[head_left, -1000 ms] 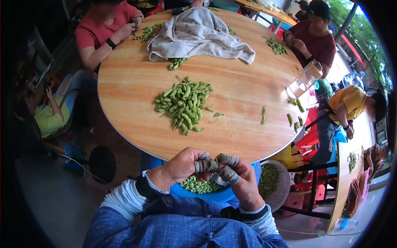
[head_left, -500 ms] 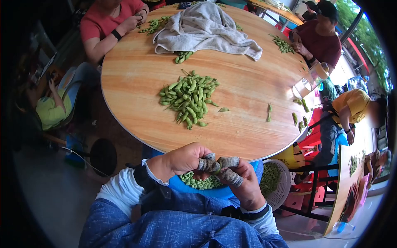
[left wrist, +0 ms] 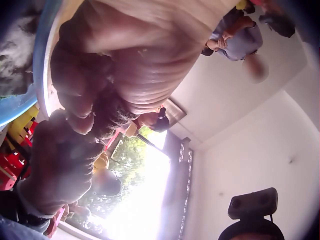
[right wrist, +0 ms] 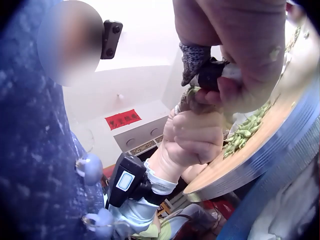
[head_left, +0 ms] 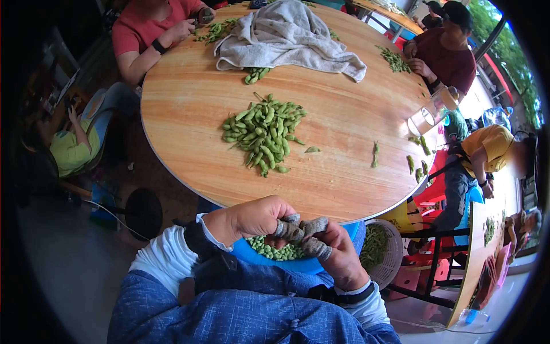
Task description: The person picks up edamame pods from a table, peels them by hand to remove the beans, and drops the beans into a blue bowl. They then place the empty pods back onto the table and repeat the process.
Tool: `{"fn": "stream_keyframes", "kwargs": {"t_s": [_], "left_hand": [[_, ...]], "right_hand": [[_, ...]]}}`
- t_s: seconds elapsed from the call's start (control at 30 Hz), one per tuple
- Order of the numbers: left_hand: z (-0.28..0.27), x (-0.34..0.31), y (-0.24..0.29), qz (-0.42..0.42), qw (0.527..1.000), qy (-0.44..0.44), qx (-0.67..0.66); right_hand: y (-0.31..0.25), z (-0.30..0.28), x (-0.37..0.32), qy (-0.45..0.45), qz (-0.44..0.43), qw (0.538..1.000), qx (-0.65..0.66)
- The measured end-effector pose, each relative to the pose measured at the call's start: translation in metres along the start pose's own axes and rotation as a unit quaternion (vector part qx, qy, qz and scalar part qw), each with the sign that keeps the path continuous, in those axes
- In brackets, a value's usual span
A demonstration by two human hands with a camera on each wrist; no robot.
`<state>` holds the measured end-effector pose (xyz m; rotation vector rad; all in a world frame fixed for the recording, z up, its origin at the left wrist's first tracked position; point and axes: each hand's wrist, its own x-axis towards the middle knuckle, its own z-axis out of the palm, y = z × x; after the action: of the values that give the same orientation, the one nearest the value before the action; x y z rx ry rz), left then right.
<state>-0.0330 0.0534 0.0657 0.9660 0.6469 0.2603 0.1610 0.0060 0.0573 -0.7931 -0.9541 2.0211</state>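
The left hand (head_left: 252, 219) and right hand (head_left: 342, 255) pinch one green pod (right wrist: 192, 91) between them, knitted covers (head_left: 316, 247) perhaps sparing the fingers. A blue tub (head_left: 298, 265) sits right below, seemingly to catch beans (head_left: 274, 250); the pod pile (head_left: 266, 135) lies beyond, reachable.

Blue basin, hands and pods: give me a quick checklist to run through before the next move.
1. Pod held: ok; the left hand and right hand meet fingertip to fingertip, with a green pod between them in the right wrist view.
2. Pod split: cannot tell; fingers hide most of it.
3. Finger covers on: ok, grey ones on both hands.
4. Basin ready: ok; the blue basin is below the hands, with green beans inside.
5. Pods all gathered: not ok; beside the pod pile a single pod lies apart on the table.
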Motion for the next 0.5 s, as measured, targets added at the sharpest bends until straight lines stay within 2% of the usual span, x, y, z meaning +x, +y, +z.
{"fn": "stream_keyframes", "kwargs": {"t_s": [0.23,0.33,0.43,0.47,0.5], "left_hand": [[-0.001,0.001,-0.001,-0.009,0.999,-0.013,0.039],[0.000,0.003,-0.003,-0.006,0.999,0.036,0.024],[0.011,0.004,-0.002,0.188,0.950,0.129,0.211],[0.021,0.000,0.001,0.214,0.928,0.156,0.261],[0.023,0.000,-0.004,0.248,0.878,0.187,0.364]], "right_hand": [[0.005,0.003,0.004,-0.005,-0.004,1.000,-0.001],[0.003,0.000,0.005,0.026,-0.001,1.000,0.008],[-0.003,0.003,0.004,0.083,-0.040,0.996,0.000],[-0.004,0.004,0.004,0.105,-0.061,0.993,-0.005],[-0.004,0.005,0.005,0.105,-0.062,0.992,-0.010]]}}
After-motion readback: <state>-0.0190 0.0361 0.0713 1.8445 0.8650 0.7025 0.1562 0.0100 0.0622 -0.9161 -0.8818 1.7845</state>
